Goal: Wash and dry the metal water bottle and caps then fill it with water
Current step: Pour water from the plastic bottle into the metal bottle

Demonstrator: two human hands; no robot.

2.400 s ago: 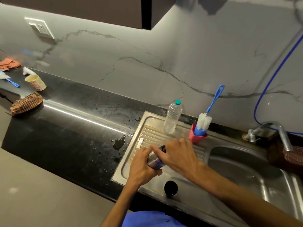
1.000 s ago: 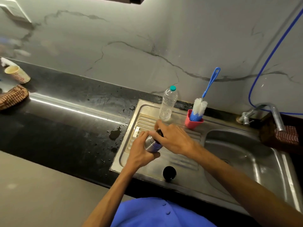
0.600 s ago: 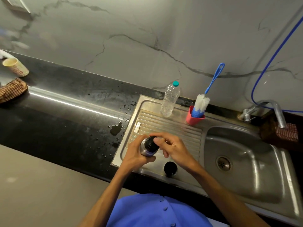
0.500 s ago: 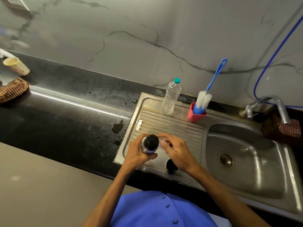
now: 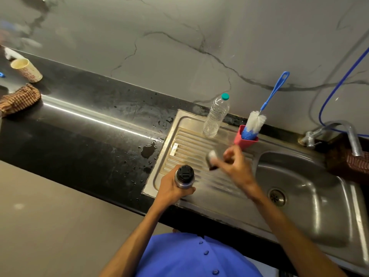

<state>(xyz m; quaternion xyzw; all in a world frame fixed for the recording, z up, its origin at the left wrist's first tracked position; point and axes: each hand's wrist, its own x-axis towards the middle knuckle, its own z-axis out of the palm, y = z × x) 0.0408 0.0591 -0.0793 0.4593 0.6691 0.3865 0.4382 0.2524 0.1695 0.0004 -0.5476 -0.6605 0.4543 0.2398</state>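
On the ribbed draining board (image 5: 191, 148) of the steel sink, near its front edge, the left hand (image 5: 171, 189) holds the metal water bottle (image 5: 184, 176) upright. Its fingers wrap around the body of the bottle, and the black inner cap (image 5: 185, 172) sits on the bottle's mouth. To the right of it, above the board, the right hand (image 5: 237, 166) is blurred; its fingers hold a small steel outer cap (image 5: 212, 159) with a dark rim, which touches nothing else.

At the far edge of the draining board stands a clear plastic bottle (image 5: 215, 116) with a green top. Just right of it is a red holder (image 5: 246, 139), and a bottle brush (image 5: 257, 120) with a blue handle leans in it against the grey marble wall. The sink basin (image 5: 311, 196) lies at the right, with its drain (image 5: 277, 196) near the right forearm, and the tap (image 5: 343, 132) is at its far right corner. A blue hose (image 5: 339, 86) runs down the wall behind the tap.

The black worktop (image 5: 79, 132) at the left is wet with drops and one small puddle (image 5: 148, 149) close to the sink. At its far left end lie a checked cloth (image 5: 19, 100) and a patterned cup (image 5: 27, 69), well apart from the sink.
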